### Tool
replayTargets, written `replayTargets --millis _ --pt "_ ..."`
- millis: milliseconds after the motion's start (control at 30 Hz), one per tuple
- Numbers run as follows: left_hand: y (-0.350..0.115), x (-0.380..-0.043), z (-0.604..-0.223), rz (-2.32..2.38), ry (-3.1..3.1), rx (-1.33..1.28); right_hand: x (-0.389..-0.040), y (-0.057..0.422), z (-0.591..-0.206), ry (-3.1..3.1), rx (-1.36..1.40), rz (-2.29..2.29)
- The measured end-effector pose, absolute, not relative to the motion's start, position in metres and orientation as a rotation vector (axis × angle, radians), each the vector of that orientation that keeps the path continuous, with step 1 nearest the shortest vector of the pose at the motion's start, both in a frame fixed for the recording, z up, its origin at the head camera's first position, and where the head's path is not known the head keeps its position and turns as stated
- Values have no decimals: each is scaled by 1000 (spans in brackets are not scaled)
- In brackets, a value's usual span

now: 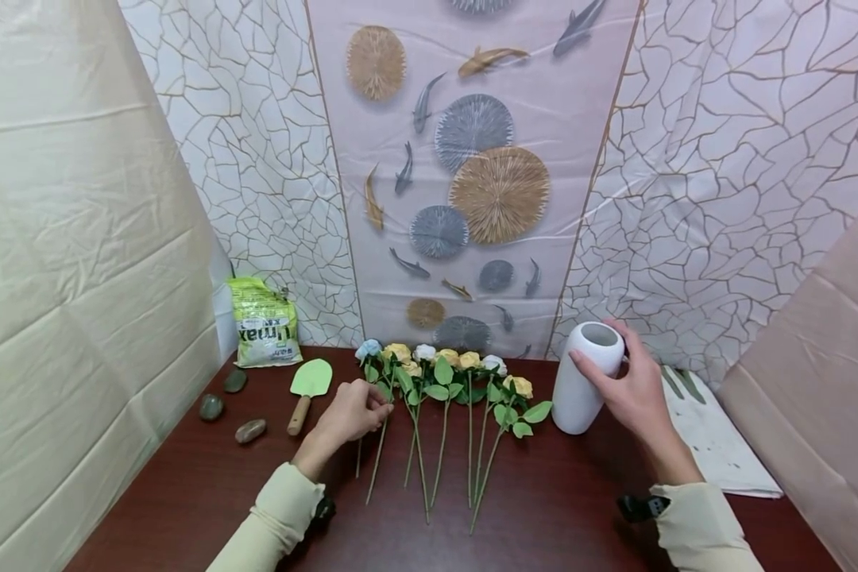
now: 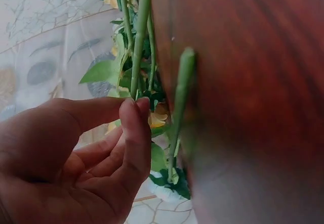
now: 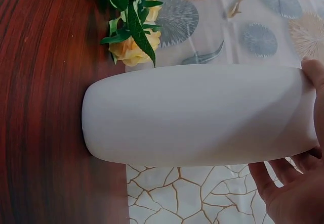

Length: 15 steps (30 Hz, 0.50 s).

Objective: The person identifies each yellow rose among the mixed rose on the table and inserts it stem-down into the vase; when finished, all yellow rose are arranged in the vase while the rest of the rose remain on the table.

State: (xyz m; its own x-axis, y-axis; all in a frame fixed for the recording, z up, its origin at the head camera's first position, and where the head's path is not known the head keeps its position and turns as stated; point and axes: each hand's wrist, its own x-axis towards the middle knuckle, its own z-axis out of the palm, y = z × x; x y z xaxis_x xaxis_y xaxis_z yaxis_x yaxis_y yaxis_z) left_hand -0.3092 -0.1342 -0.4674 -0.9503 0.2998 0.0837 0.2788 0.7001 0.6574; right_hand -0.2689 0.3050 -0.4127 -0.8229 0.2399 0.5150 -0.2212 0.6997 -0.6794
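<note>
My left hand (image 1: pixel 353 411) pinches the green stem (image 2: pixel 140 42) of an artificial rose between thumb and index finger, the other fingers curled beneath. More artificial roses with yellow, white and blue heads lie in a row on the table, among them a yellow rose (image 1: pixel 518 387) at the right end. At their right a white vase (image 1: pixel 577 391) stands near the back edge, its round mouth facing up. My right hand (image 1: pixel 636 389) grips the vase near its top, thumb on the near side and fingers around the far side. The right wrist view shows the vase's base at the tabletop.
Left of the flowers lies a small trowel (image 1: pixel 311 385) with a green blade and wooden handle. Several stones, one brown (image 1: pixel 251 430), lie farther left, before a green-and-white bag (image 1: pixel 264 330). A folded white cloth (image 1: pixel 722 445) lies beyond my right wrist. Patterned fabric hangs behind.
</note>
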Motion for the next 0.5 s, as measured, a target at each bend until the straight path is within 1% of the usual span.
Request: replayTargets --millis 100,300,400,500 --pt "-138 -306 -459 1180 2839 503 -271 303 -414 -2314 -26 1040" --pt "-140 -302 -427 1394 2943 495 -273 300 -416 -2309 -25 1058" --pt "-127 -300 -412 1586 2958 550 -272 301 -416 -2304 -35 1060" --pt "-102 -297 -399 1847 2859 661 -270 303 -416 -2302 -44 1061"
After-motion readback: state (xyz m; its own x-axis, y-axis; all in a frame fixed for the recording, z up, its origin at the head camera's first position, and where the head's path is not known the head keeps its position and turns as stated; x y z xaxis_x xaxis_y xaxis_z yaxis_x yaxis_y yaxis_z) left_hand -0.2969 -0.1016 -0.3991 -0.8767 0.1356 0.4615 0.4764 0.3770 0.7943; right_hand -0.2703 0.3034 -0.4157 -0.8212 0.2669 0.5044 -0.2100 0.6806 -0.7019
